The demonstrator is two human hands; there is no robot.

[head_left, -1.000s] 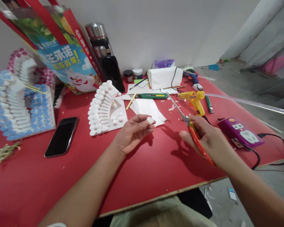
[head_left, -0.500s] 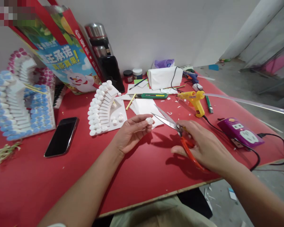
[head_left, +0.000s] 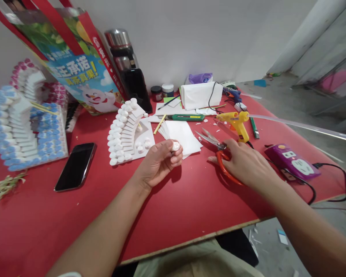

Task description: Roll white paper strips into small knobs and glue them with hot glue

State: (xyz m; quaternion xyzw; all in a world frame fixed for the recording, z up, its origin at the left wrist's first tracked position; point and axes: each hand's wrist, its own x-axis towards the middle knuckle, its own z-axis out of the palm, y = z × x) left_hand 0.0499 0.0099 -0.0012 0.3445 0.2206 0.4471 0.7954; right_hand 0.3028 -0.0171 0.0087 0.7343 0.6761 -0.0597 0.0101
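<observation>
My left hand [head_left: 163, 159] pinches a small round white piece [head_left: 175, 146] between thumb and fingers. In my right hand [head_left: 245, 157] is a pair of scissors [head_left: 223, 154] with orange-red handles; the blades are parted and point toward the paper sheets. Some of its fingers are hidden behind the handle. Left of my left hand stands a white curved model [head_left: 123, 134] with stepped slats and rows of white round pieces. A few similar round pieces lie on its base. White paper sheets [head_left: 181, 134] are stacked just beyond my left hand.
A yellow glue gun [head_left: 236, 123] stands beyond my right hand, near a purple power socket [head_left: 291, 161] with cords. A green cutter [head_left: 187, 117] lies behind the paper. At left are a phone [head_left: 75, 167], a blue-and-white model [head_left: 49, 142] and a large bag [head_left: 83, 77].
The scissors have moved away from the white piece, to the right and lower toward the table. My left hand has drawn slightly left, its fingers more curled around the piece.
</observation>
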